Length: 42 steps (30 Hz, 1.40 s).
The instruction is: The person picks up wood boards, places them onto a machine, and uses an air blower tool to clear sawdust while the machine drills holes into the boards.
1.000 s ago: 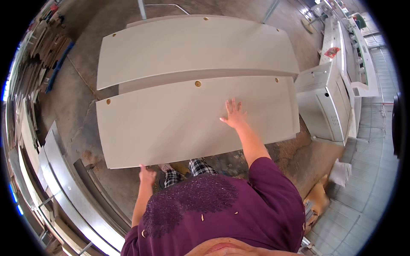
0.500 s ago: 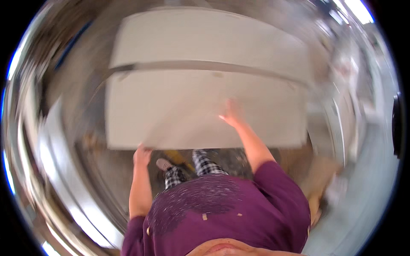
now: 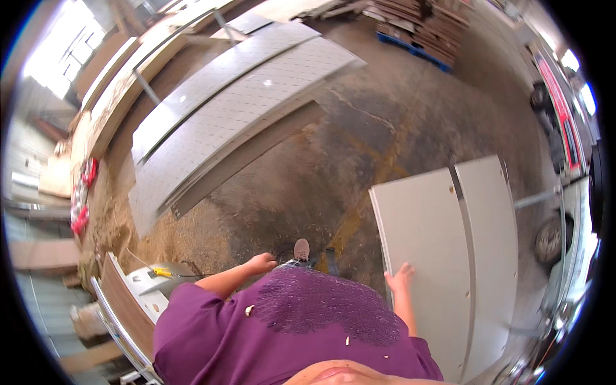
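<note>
My right hand (image 3: 401,277) is at the edge of a pale grey panel (image 3: 423,224) on my right, fingers apart, with nothing in its grasp. Whether it rests on the panel or hovers just over it I cannot tell. A second pale panel (image 3: 491,237) lies alongside, separated by a narrow dark gap. In front of my belly, my left hand (image 3: 262,262) is loosely curled, and no object shows in it. Ahead and to the left stands a bench-like pair of long light-grey boards (image 3: 244,109) covered in small marks.
Sawdust (image 3: 186,237) covers the floor on the left. Near my left elbow, a yellow-handled tool (image 3: 163,272) lies on a white surface. Stacked brown boards (image 3: 420,25) sit on a blue pallet (image 3: 414,51) at the back. A wheel (image 3: 553,239) is at the far right.
My view has swung left, so the pale panels that were straight ahead are now on my right. My left hand has come away from the panel's near edge.
</note>
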Available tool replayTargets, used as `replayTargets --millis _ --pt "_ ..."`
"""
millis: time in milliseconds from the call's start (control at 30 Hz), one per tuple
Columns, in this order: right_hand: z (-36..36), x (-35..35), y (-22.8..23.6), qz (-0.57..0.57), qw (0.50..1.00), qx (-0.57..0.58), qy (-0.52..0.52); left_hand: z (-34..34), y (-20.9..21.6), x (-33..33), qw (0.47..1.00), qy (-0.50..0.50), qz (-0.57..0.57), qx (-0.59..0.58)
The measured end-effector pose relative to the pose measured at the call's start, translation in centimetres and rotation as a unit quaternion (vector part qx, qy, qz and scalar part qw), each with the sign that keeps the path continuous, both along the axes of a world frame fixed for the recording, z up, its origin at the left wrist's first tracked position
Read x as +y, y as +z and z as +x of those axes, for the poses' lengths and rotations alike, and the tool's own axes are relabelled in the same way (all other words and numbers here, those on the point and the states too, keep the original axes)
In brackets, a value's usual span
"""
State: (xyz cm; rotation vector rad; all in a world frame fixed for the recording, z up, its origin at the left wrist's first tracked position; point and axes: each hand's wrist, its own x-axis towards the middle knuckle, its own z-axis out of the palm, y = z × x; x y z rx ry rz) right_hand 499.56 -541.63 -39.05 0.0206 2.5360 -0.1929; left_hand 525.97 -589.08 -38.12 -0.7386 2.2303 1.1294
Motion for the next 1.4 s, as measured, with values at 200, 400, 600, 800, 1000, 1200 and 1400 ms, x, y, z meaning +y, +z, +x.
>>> replayTargets --millis 200,400,600,800,1000,1200,1400 --pt "-5.0 -2.2 -2.1 0.069 0.995 -0.071 -0.014 10.5 1.2 -9.3 0.955 0.280 -0.072 -0.073" --pt "-11.7 -18.8 -1.7 0.011 0.980 0.166 0.110 8.2 3.2 -11.2 0.885 0.463 0.047 -0.031" --pt "-19.7 -43.9 -2.3 -0.187 0.927 0.059 0.319 5.7 1.3 -14.5 0.872 0.486 0.054 0.038" --pt "-21.3 -65.3 0.5 -0.180 0.884 -0.065 0.427 6.4 0.9 -15.8 0.802 0.596 0.031 -0.003" --pt "-16.6 -82.6 -0.1 -0.176 0.795 -0.075 0.576 7.2 -1.5 -19.3 0.788 0.607 0.061 -0.087" --pt "-9.1 -99.0 -3.7 -0.120 0.767 -0.098 0.623 11.2 -0.2 -33.0 0.653 0.734 0.186 0.014" --pt "-1.2 -114.6 -12.1 -0.124 0.783 -0.085 0.604 18.0 -2.3 -60.6 0.622 0.771 0.089 0.105"
